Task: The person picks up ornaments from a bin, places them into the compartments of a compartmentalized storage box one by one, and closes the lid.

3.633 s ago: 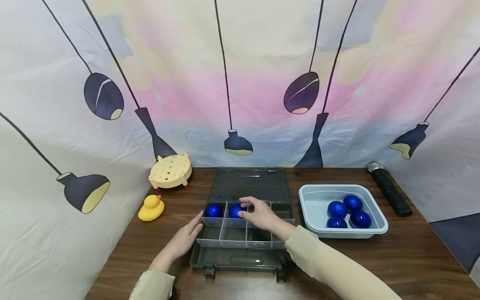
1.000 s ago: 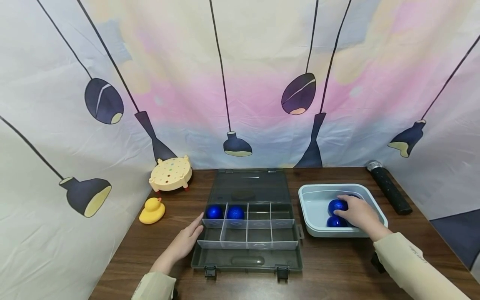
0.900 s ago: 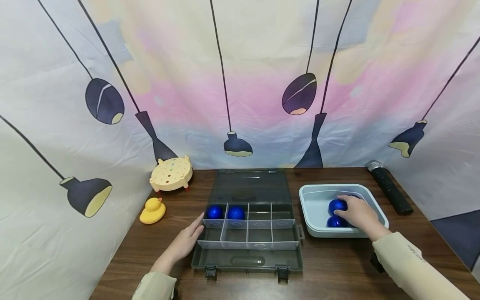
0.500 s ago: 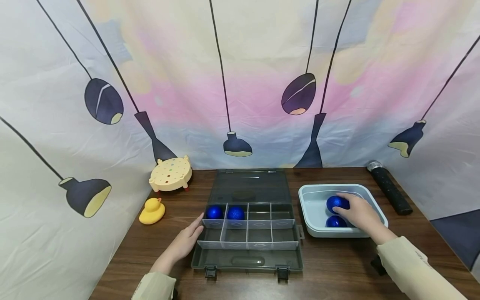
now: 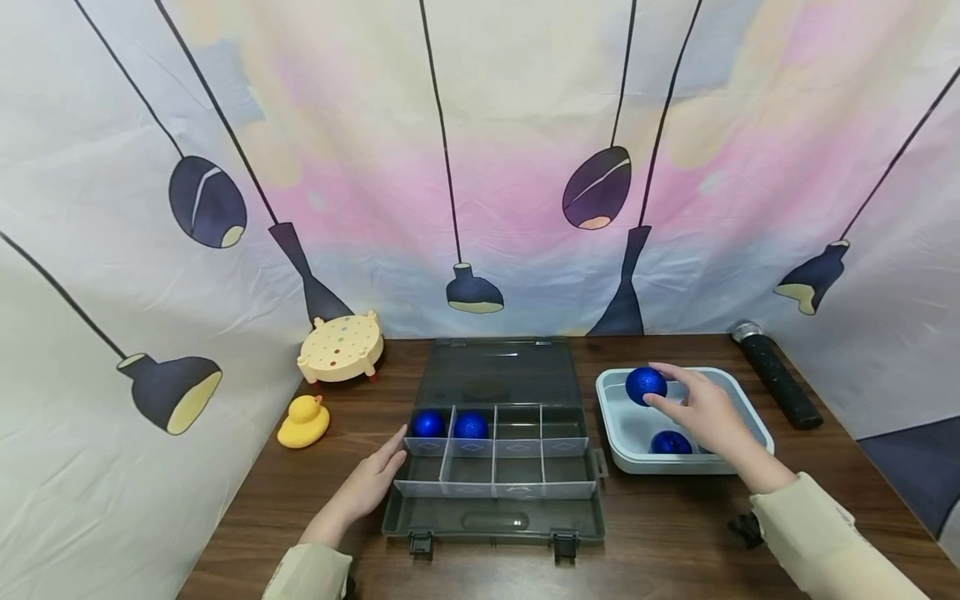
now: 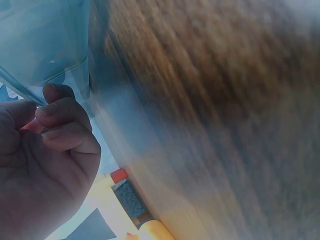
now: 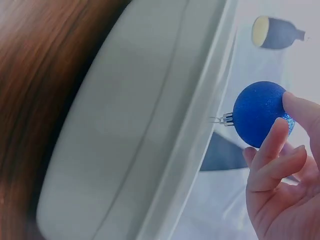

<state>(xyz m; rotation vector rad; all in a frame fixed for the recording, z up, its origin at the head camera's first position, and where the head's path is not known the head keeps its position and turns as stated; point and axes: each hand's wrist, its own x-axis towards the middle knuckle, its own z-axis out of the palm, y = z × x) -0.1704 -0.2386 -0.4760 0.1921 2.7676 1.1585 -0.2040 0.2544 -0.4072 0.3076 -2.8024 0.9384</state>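
Note:
My right hand (image 5: 708, 412) holds a glittery blue Christmas bauble (image 5: 646, 386) between thumb and fingers, above the left part of a pale blue tray (image 5: 615, 437). Its silver cap and wire loop show in the right wrist view, where the same bauble (image 7: 260, 114) is pinched near the fingertips. Another blue bauble (image 5: 671, 442) lies in the tray; my hand hides the rest of its right side. My left hand (image 5: 367, 482) grips the left edge of a dark see-through divided box (image 5: 495, 523), fingers curled at its rim in the left wrist view. Two baubles (image 5: 428, 424) sit in its two back-left compartments.
The box's lid (image 5: 501, 371) lies open toward the back. A yellow rubber duck (image 5: 304, 422) and a small cream dotted stool (image 5: 341, 347) stand at the left. A black microphone (image 5: 780, 379) lies right of the tray. A printed cloth (image 5: 525, 100) hangs behind the table.
My right hand went from the box to the tray, took hold of a bauble there and lifted it up and leftward. My left hand has stayed at the box's left edge.

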